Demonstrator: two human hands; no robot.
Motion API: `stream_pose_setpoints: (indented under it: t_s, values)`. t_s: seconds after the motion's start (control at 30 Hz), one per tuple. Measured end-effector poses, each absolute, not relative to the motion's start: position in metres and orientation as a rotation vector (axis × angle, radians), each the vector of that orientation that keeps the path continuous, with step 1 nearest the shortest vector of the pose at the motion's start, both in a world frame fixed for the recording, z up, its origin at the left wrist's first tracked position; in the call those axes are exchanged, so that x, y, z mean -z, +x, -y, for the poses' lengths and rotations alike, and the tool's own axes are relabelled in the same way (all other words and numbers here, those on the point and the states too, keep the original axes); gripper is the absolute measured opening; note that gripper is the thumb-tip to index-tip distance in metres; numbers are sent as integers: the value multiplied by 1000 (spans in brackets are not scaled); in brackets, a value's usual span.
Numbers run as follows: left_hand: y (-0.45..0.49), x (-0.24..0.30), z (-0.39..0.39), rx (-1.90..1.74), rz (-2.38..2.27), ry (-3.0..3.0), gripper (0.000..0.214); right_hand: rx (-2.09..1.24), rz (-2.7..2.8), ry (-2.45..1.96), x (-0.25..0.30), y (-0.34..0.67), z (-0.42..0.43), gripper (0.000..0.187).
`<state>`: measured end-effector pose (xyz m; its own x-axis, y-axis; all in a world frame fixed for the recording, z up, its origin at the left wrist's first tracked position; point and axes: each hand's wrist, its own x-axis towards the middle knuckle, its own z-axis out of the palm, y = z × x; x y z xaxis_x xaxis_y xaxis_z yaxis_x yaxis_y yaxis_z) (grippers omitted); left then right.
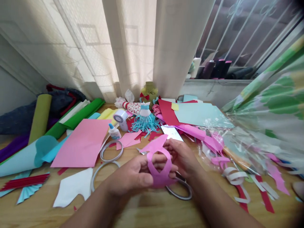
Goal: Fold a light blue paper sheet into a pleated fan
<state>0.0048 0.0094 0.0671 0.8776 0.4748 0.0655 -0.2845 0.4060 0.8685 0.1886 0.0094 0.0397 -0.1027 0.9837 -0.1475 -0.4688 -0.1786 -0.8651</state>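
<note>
My left hand (133,175) pinches a pink paper cut-out (159,171) with looped straps, thumb on its front. My right hand (182,158) is closed on the same piece from the right side, fingers curled round its upper loop. Both hands hover just above the wooden table (47,215), near its front edge. A grey tape ring (179,190) lies under my right wrist. A small metal tip (142,152) shows behind the pink piece; what it belongs to is hidden.
A pink sheet (82,144), glue bottle (114,132), tape dispenser (121,118) and two rings (111,151) lie left of centre. A blue fringed paper dress (144,120) stands behind. Paper rolls (41,117) lie far left, cellophane (268,126) and scraps right, a white cut-out (72,190) front left.
</note>
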Motion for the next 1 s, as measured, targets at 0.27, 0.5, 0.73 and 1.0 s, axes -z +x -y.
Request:
stream_pose_setpoints:
  t_s: [0.27,0.5,0.73,1.0]
  values:
    - [-7,-68,-14,-772,-166,902,87,-1803,1274,-631,-35,195,3,64]
    - [-12,-70,-19,-821,-175,881,90,-1850,1041,-710,-26,187,3,28]
    - [-9,-67,-15,-823,-80,909,102,-1827,890,-790,-17,175,4,27]
    - [1,-69,-13,-942,-61,782,107,-1713,866,-799,-25,177,1,34]
